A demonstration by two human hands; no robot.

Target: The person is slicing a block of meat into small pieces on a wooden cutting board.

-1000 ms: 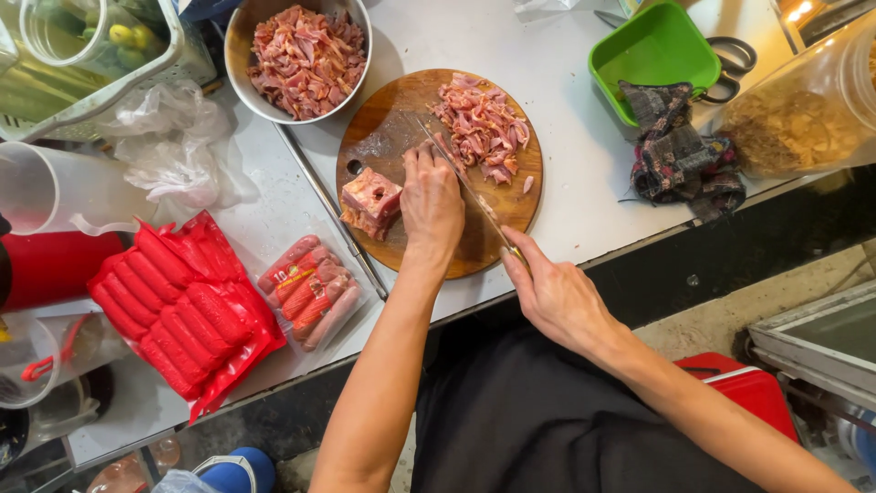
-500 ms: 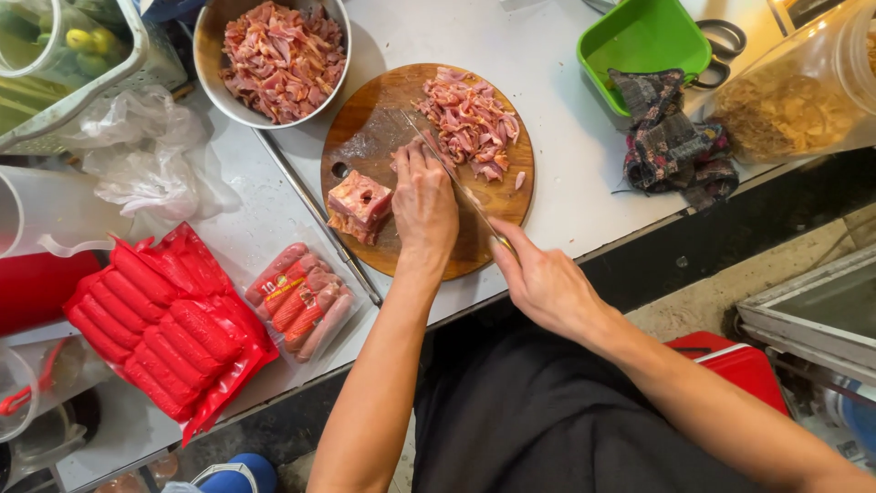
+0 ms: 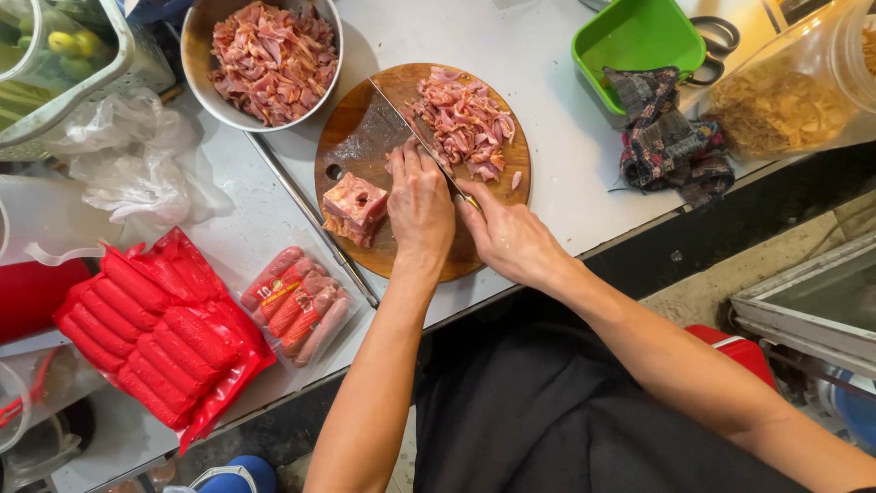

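Meat pinned on board under left hand, fingers curled clear of blade; knife gripped by right hand, cut pile beyond blade.

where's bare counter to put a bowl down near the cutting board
Bare counter lies between the cutting board and the green tub, running toward the cloth. Left is crowded: meat bowl, sausage packs, plastic bags.
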